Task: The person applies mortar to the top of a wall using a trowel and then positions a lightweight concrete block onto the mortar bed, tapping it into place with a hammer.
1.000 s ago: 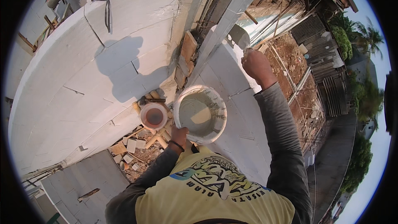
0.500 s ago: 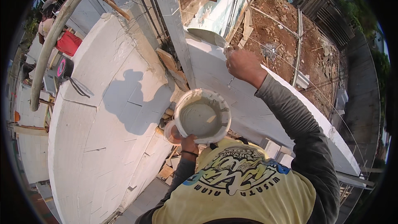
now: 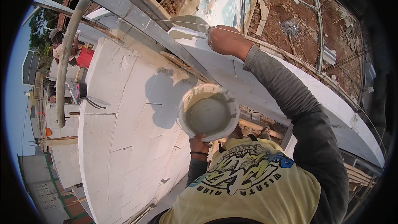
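Note:
My right hand point(image 3: 229, 42) is closed on the handle of a trowel, knuckles up, over the top of the white block wall on the right. Its grey blade point(image 3: 191, 21) lies level by the wall's far end, next to a metal upright. A patch of wet grey mortar point(image 3: 181, 35) sits on the wall top just below the blade. Against my chest, my left hand point(image 3: 199, 144) grips the near rim of a whitish round bucket point(image 3: 185, 127). Smooth grey mortar point(image 3: 208, 114) lies inside it, and dried mortar coats its inner wall.
A second white block wall point(image 3: 120, 116) stands to my left, a tape measure point(image 3: 81, 91) on its top. A string line point(image 3: 286, 51) runs along the right wall. A metal upright point(image 3: 153, 27) crosses between the walls. Another person point(image 3: 83, 57) is at far left, behind a wooden pole point(image 3: 66, 66).
My view has turned and shifted, so both walls sit differently. The trowel is now nearer the metal upright, and a mortar patch shows on the wall top. My left hand keeps the bucket.

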